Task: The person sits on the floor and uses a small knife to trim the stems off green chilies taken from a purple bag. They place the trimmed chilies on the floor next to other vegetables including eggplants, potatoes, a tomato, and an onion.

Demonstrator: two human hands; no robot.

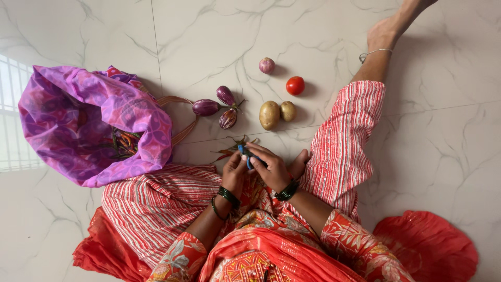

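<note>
Gripping of a small blue object (247,155) is seen at mid-frame, over the lap: it is pinched between the left hand (235,169) and the right hand (272,168), fingers of both curled shut around it. What the blue object is cannot be told; most of it is hidden by the fingers. A few thin red and green chillies (229,150) are seen just beyond the fingertips, touching or nearly touching the left hand, on the white marble-pattern tile floor (449,146).

Dark green bangles are worn on both wrists. Legs in red-and-white striped cloth are folded either side of the hands; one bare foot with a silver anklet (374,52) is stretched to upper right.

Laid out on the floor beyond the hands: three small purple striped aubergines (219,106) clustered together, two brown potatoes (277,113) just beside each other, a red tomato (295,85) and a small purple onion (266,65) further out, apart from each other.

An open purple patterned cloth bag (94,122) is lying at left, with more chillies visible inside its mouth.
</note>
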